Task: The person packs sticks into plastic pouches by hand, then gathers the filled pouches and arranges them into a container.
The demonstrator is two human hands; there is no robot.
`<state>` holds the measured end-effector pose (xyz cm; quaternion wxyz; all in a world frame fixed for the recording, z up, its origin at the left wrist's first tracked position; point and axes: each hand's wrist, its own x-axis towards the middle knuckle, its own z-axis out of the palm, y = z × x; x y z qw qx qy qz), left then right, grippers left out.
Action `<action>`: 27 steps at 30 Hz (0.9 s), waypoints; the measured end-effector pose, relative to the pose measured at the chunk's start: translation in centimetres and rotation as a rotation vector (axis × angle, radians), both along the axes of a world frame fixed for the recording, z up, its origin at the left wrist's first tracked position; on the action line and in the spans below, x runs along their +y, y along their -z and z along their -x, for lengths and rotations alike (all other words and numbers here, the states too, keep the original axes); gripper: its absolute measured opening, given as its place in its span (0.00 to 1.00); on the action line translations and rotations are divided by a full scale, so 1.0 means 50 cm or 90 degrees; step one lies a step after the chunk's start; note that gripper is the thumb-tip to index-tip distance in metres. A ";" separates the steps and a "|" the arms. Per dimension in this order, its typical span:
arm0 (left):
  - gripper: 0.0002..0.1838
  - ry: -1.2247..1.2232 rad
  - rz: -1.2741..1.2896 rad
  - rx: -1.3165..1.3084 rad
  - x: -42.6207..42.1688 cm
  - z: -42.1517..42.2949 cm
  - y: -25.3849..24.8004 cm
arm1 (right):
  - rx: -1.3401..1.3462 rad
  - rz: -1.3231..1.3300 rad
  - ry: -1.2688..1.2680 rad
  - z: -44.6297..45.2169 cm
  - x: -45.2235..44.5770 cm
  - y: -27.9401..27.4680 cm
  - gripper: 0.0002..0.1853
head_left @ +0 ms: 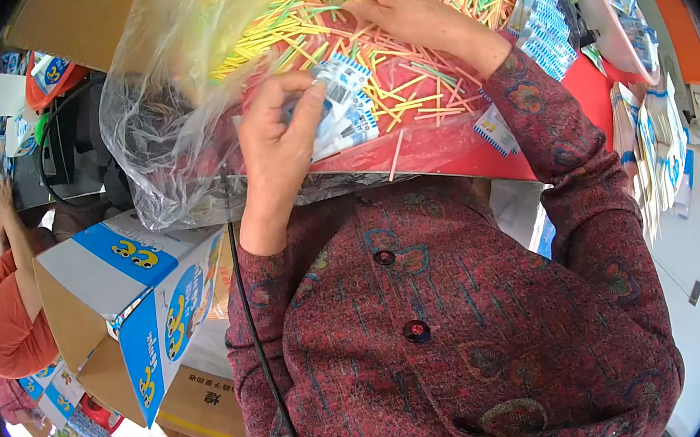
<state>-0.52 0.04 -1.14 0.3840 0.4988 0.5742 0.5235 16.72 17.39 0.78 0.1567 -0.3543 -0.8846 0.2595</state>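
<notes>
My left hand (277, 132) is closed, with thumb and fingers pinching a small blue-and-white packet (341, 80). More packets of the same kind (349, 129) lie just under it, overlapping. My right hand (401, 17) reaches into a broad heap of thin coloured sticks (412, 80), yellow, pink, orange and green. Its thumb and forefinger come together around a few yellow sticks at the left of the hand; the other fingers are mostly hidden. Crumpled clear plastic sheeting (161, 127) rises along the left of the heap.
Blue-and-white packets (543, 27) are piled at the right of the red tabletop (585, 100), and one packet (496, 131) lies near its front edge. A pink basin (611, 20) holds packets. Printed cartons (133, 267) stand left. A black cable (256, 339) hangs before me. Another person's arm (21, 253) is far left.
</notes>
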 end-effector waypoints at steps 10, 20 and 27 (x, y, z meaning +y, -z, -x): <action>0.01 0.065 -0.244 -0.372 0.054 -0.030 -0.052 | 0.059 0.094 -0.100 -0.048 -0.043 -0.062 0.13; 0.02 0.236 -0.139 -0.346 0.086 -0.066 -0.072 | 0.203 -0.006 -0.154 -0.045 -0.098 -0.049 0.16; 0.17 0.144 -0.078 -0.929 0.064 -0.099 -0.065 | 0.776 0.760 0.089 0.027 -0.119 -0.104 0.13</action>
